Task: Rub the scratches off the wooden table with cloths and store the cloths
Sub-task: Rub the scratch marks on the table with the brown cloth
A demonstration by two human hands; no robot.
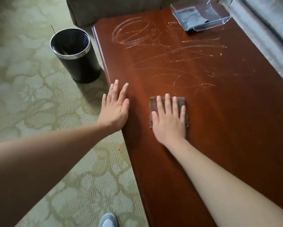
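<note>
the brown cloth (pixel 168 102) lies folded and flat on the near half of the wooden counter (pixel 219 128), pinned under the right hand (pixel 168 118), whose fingers are spread and pressing down rather than curled in any grip. the scratches (pixel 153 45), pale loops and long strokes, start just beyond the cloth and run to the far end, so the rubbing step looks barely begun. the left hand (pixel 116 107) rests open and flat on the counter's left edge, bracing, holding nothing. next, the cloth needs pushing forward into the nearest marks with steady pressure. at the far right corner a clear tray (pixel 219 15) holds what seems a grey-blue cloth (pixel 190 15), though glare blurs it. a black bin (pixel 75 58) stands on the carpet (pixel 22 79) beside the counter.
</note>
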